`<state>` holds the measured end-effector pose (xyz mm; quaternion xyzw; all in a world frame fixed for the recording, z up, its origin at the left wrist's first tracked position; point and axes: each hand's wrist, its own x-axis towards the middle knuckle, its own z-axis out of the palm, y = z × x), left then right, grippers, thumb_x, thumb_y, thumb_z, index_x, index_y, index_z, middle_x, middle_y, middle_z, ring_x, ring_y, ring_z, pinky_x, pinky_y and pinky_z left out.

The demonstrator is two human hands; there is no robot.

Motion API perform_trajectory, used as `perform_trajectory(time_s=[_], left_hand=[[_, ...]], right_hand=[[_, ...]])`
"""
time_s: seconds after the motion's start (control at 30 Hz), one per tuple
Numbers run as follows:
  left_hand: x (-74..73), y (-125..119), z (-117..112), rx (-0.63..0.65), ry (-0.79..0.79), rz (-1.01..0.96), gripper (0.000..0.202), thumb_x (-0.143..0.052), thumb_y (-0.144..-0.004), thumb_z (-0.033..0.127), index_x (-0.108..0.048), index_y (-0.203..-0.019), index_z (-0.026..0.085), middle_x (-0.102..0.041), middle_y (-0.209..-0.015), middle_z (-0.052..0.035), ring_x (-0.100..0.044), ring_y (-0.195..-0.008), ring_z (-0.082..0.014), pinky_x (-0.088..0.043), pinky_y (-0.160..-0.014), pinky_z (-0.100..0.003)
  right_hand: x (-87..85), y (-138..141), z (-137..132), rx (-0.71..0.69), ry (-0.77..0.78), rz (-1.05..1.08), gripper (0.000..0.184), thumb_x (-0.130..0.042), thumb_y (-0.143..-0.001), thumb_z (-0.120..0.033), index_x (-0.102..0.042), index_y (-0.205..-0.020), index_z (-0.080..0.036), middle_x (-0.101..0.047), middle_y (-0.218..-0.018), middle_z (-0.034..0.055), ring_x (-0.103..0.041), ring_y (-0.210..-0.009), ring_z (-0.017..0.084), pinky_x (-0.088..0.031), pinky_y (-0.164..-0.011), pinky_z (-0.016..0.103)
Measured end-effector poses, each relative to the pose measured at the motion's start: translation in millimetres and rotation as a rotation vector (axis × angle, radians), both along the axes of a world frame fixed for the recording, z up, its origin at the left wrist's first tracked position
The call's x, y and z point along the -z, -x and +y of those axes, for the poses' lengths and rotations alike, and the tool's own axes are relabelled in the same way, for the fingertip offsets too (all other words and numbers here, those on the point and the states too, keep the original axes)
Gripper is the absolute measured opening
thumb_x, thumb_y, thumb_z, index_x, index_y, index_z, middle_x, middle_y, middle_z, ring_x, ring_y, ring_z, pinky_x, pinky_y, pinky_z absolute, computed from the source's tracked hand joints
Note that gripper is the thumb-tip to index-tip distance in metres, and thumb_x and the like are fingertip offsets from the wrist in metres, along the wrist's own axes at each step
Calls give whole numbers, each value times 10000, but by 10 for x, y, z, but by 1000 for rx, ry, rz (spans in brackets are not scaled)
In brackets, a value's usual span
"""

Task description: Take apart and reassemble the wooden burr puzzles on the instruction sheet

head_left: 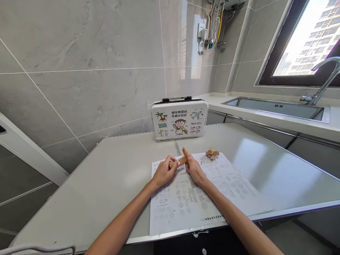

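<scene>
Above a printed instruction sheet (183,225), a notched wooden puzzle piece (182,161) spans the gap between my two hands. My left hand (164,173) pinches its left end between thumb and fingers. In my right hand (196,170) is a second wooden puzzle piece (184,151), tilted upward and meeting the right end of the first; my fingers partly hide where they touch. To the right, a cross-shaped cluster of wooden puzzle pieces (212,153) rests on the sheet's far edge.
A white cartoon-printed case (179,120) stands upright at the back of the pale folding table (117,184). Beyond it on the right is a counter with a sink (278,106) and a faucet (322,81). A cable (39,249) lies at the near left corner.
</scene>
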<state>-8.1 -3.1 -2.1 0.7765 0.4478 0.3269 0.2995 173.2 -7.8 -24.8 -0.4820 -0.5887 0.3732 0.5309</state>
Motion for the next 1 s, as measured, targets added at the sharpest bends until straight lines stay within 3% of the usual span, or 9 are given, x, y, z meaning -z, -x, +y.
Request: perform_trajectory(time_s=[0.27, 0.63, 1.0], left_hand=[[-23, 2, 1, 19, -14, 5, 332, -413, -1026, 513, -567, -996, 220, -530, -626, 57, -435, -562, -134, -339, -590, -254], [-39, 10, -9, 36, -14, 15, 350, -417, -1026, 498, -626, -1006, 218, -519, -617, 43, -429, -559, -147, -354, -590, -269], [45, -32, -10, 32, -24, 15, 300, -387, -1058, 459, -561, -1013, 219, -575, -712, 32, -473, -627, -154, -358, -643, -278]], right_hand=[[-26, 2, -7, -28, -6, 31, 722, -273, -1016, -662, -577, -1471, -191, -640, -823, 72, -613, -782, 269, -494, -617, 375], [-26, 7, -12, -33, 8, 24, 703, -293, -1002, -663, -651, -1403, -210, -666, -848, 68, -587, -749, 251, -491, -621, 355], [-31, 16, -30, -59, 47, 28, 749, -257, -1002, -686, -590, -1467, -203, -618, -768, 37, -495, -612, 208, -440, -583, 332]])
